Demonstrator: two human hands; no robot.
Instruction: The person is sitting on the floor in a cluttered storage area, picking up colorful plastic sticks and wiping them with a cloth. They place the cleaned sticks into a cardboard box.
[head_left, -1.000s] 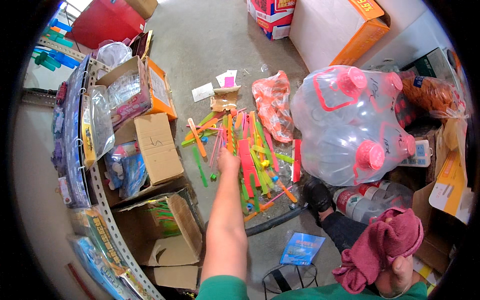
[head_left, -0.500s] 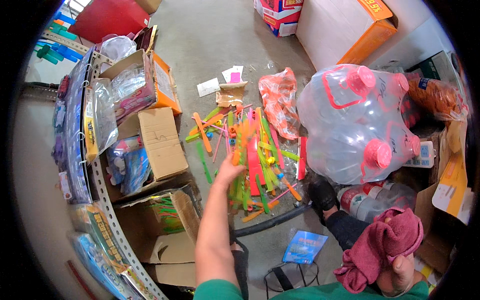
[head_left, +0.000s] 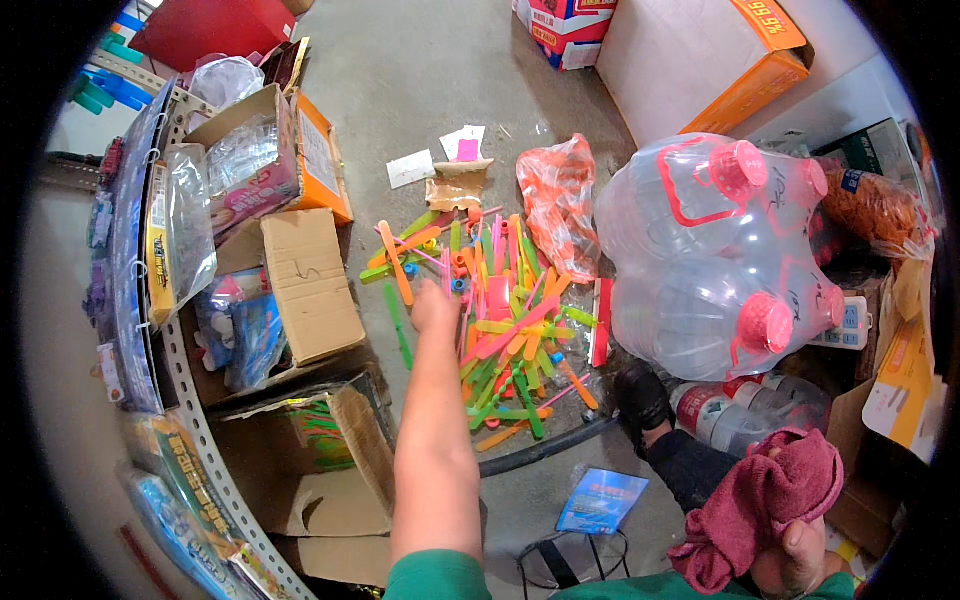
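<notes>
My left hand (head_left: 434, 303) reaches down to the left side of a heap of plastic propeller toys (head_left: 525, 335) on the floor. The heap mixes orange, green, yellow and pink blades with thin sticks. Next to that hand lie an orange propeller blade (head_left: 395, 263) and a green one (head_left: 398, 326). Its fingers are bent down and mostly hidden, so what they hold, if anything, does not show. At the lower right, my right hand (head_left: 793, 555) grips a maroon cloth (head_left: 762, 505) bunched above my leg.
Large clear bottles with pink caps (head_left: 690, 250) stand right of the heap, beside crumpled orange plastic (head_left: 557, 200). An open cardboard box (head_left: 300, 480) and a shelf of packages line the left. A dark hose (head_left: 550, 445) crosses the floor near my shoe (head_left: 642, 395).
My left hand has moved left and slightly up, away from the middle of the heap. The orange blades blurred at its fingers no longer show there; more blades lie on top of the heap.
</notes>
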